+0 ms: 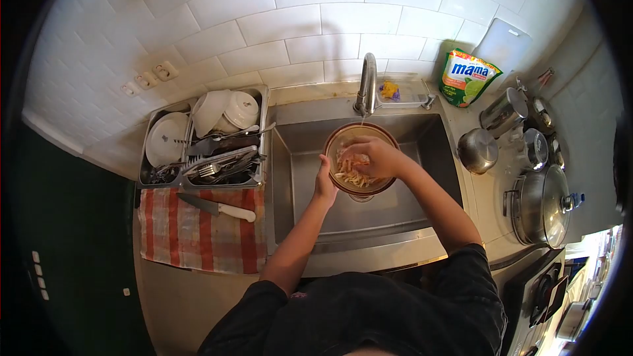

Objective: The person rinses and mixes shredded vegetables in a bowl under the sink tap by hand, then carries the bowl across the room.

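Observation:
Over the steel sink point(310, 214), below the tap point(366, 86), is a round brown-rimmed bowl point(339, 133) with pale strips of food point(351, 175) in it. My left hand point(324, 181) grips the bowl's left side, thumb up along the rim. My right hand point(372, 157) reaches into the bowl from the right, its fingers bent among the strips; whether they pinch any is too small to tell. A thin stream of water seems to fall from the tap at the bowl's back edge.
Left of the sink are a dish rack point(264, 109) with bowls and cutlery, and a knife point(227, 211) on a striped cloth point(198, 244). At the right stand a green pouch point(467, 79), a small metal pot point(477, 151), a large lidded pot point(541, 204) and a stove point(527, 290).

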